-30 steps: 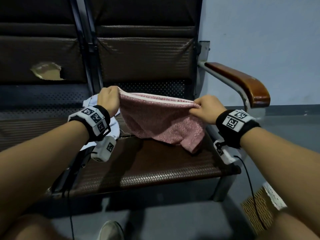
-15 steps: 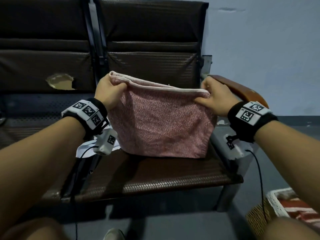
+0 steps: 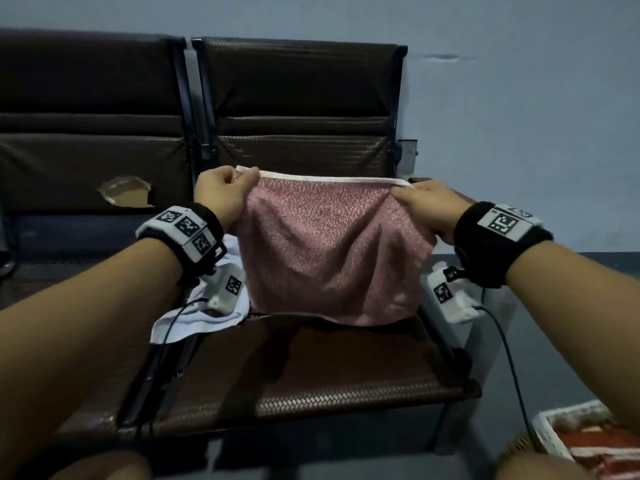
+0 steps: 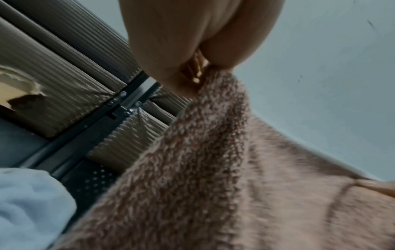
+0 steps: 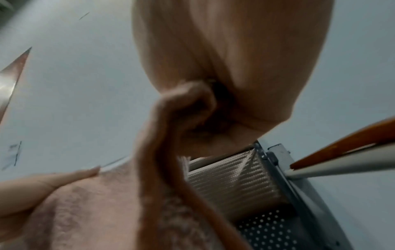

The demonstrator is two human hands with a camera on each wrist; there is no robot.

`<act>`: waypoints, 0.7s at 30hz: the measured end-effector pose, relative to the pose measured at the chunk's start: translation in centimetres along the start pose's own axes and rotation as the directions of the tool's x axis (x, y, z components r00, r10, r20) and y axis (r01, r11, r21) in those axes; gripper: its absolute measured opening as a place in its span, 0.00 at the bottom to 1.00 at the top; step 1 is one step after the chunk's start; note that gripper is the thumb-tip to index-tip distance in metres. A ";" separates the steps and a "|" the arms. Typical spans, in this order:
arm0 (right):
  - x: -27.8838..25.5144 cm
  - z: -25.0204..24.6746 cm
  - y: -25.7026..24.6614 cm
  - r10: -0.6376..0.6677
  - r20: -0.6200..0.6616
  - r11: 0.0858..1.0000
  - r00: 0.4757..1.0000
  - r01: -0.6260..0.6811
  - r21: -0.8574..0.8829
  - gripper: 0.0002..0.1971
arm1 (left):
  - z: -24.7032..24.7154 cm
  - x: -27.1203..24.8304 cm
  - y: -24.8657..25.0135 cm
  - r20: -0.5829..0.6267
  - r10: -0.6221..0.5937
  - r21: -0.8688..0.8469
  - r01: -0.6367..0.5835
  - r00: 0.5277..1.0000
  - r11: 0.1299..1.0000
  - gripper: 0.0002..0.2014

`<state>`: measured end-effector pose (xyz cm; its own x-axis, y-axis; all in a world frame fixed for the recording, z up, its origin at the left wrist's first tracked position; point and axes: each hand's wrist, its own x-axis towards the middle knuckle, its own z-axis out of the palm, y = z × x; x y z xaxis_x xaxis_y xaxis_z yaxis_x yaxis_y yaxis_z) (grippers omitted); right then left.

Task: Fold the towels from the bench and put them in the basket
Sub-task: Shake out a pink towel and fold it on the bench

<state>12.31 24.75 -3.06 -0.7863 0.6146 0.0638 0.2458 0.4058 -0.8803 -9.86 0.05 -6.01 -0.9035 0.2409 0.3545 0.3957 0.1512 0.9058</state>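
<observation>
A pink towel (image 3: 329, 251) with a pale top hem hangs stretched between my two hands above the brown bench seat (image 3: 339, 368). My left hand (image 3: 225, 195) pinches its top left corner, and my right hand (image 3: 422, 206) pinches the top right corner. The towel's lower edge reaches down to the seat. In the left wrist view the pink towel (image 4: 213, 169) drops from my closed fingers (image 4: 181, 55). In the right wrist view a fold of the towel (image 5: 171, 126) curls out of my fist. A white basket (image 3: 568, 434) holding red cloth sits at bottom right.
A white towel (image 3: 204, 313) lies crumpled on the seat to the left of the pink one. The left backrest has a torn hole (image 3: 126, 194). A wooden armrest (image 5: 342, 143) runs along the bench's right end. A grey-blue wall stands behind.
Both hands have lifted the pink towel from a slack bunch on the seat to a taut, hanging sheet. The head view has tilted up, and the basket has come into view.
</observation>
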 end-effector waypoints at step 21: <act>-2.9 2.8 -4.8 0.030 0.275 0.983 0.961 -0.078 0.168 0.20 | 5.6 -6.9 7.0 0.432 -0.035 -0.277 0.170 0.901 0.946 0.23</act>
<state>11.83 19.12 -0.30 -0.9041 0.4169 -0.0939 0.2081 0.2375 -0.9488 0.01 4.82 -3.45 -0.7573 0.6255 0.1875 0.1753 -0.0818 0.9811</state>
